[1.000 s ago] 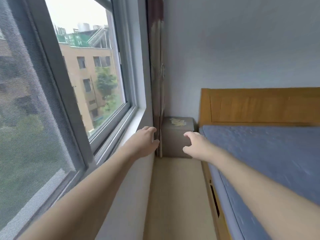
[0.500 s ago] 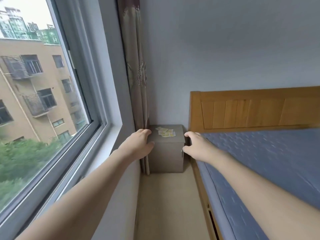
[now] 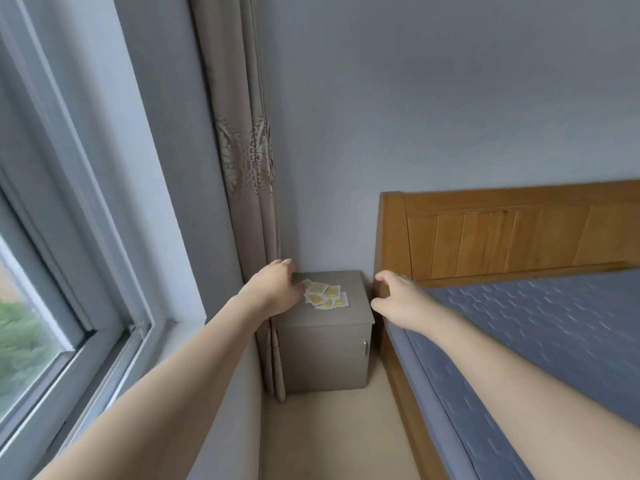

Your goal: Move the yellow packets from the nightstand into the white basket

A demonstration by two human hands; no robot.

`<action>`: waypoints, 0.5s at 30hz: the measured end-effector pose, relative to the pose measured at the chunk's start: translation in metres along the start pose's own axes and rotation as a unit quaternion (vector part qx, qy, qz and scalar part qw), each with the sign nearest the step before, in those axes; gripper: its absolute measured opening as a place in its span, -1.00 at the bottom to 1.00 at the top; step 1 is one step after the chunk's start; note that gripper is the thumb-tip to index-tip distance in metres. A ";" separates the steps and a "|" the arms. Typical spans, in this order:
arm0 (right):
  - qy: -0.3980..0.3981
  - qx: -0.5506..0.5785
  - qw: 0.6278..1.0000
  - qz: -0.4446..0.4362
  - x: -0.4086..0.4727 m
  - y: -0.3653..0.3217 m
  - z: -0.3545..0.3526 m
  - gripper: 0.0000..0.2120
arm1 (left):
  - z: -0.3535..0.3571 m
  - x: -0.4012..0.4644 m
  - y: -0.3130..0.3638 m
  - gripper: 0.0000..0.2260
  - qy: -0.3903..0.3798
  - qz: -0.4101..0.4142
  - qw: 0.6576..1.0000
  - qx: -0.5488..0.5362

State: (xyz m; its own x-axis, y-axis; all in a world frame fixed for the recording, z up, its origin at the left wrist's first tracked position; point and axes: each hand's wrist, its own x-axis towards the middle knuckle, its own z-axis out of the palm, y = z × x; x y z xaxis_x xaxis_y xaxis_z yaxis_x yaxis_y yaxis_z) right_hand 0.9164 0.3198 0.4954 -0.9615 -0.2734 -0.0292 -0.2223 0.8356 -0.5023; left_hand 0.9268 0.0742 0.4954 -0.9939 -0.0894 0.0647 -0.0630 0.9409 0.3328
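Packets: yellow packets [image 3: 325,295], white-edged squares, overlapping flat in a loose pile.
Place: top of grey nightstand [image 3: 325,348], toward its back left.

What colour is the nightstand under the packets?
Grey-brown, matte; the small square nightstand shows best in the head view, its only view.

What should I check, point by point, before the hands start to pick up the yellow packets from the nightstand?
1. Small yellow packets with white edges lie in a loose pile on top of the grey box-shaped nightstand: ok.
2. Left hand is free, fingers loosely curled, holding nothing: ok.
3. Right hand is free and holding nothing: ok.
4. White basket in view to receive the packets: not ok, none is visible.
5. Left hand touching the pile: cannot tell, it overlaps the pile's near edge.
6. Number of packets: cannot tell, they overlap.
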 end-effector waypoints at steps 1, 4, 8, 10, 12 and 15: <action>-0.001 0.000 1.000 0.002 0.020 0.004 0.001 -0.44 | 0.004 0.025 -0.001 -0.85 -0.001 -0.005 1.000 -0.013; -0.013 0.002 1.000 0.024 0.079 0.024 0.006 -0.43 | 0.029 0.096 0.000 -0.72 -0.021 -0.022 0.999 -0.044; -0.030 0.021 0.998 0.049 0.177 0.060 0.011 -0.43 | 0.075 0.191 -0.005 -0.57 -0.052 -0.042 0.995 -0.075; -0.040 0.030 0.998 0.044 0.229 0.072 0.012 -0.42 | 0.092 0.234 -0.012 -0.56 -0.064 -0.065 0.993 -0.080; -0.046 0.042 0.997 0.033 0.282 0.081 0.010 -0.41 | 0.103 0.279 -0.021 -0.57 -0.071 -0.091 0.990 -0.082; -0.064 0.058 0.996 0.021 0.356 0.084 0.007 -0.43 | 0.108 0.340 -0.038 -0.55 -0.086 -0.152 0.981 -0.089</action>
State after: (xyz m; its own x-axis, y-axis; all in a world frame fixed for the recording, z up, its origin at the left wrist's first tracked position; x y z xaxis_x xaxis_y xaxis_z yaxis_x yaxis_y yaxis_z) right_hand 0.5565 0.2896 0.4363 -0.9392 -0.3043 -0.1591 -0.1552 0.7894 -0.5939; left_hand 0.5819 0.0436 0.4037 -0.9333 -0.2865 -0.2167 -0.3570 0.8061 0.4720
